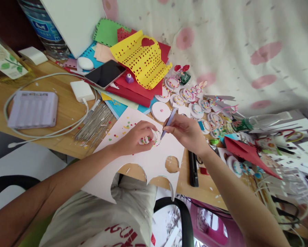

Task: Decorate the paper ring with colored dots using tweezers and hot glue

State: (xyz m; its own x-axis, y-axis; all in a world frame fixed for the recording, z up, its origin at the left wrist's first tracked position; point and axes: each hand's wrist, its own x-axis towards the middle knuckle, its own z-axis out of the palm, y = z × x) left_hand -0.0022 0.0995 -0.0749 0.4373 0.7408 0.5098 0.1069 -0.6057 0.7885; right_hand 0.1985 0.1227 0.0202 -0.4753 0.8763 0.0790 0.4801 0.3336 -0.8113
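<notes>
My left hand (137,138) is curled around a small round white paper piece (157,138) dotted with coloured bits along its edge, pinning it over a sheet of white card (148,164). In my right hand (186,132) is a pair of blue-grey tweezers (170,119), pinched between thumb and fingers, its tip pointing down at the edge of the paper piece. Whether the tip grips a bit is too small to tell. Tiny coloured paper bits (128,126) lie scattered on the card left of my hands. Round holes are cut in the card's near side.
Behind my hands lie a white disc (161,111), several decorated paper discs (187,95), punched yellow paper (140,60) and a phone (106,73). Thin sticks (95,121), a cable (44,137) and a battery charger (32,109) are leftward. A black tool (193,168) lies right.
</notes>
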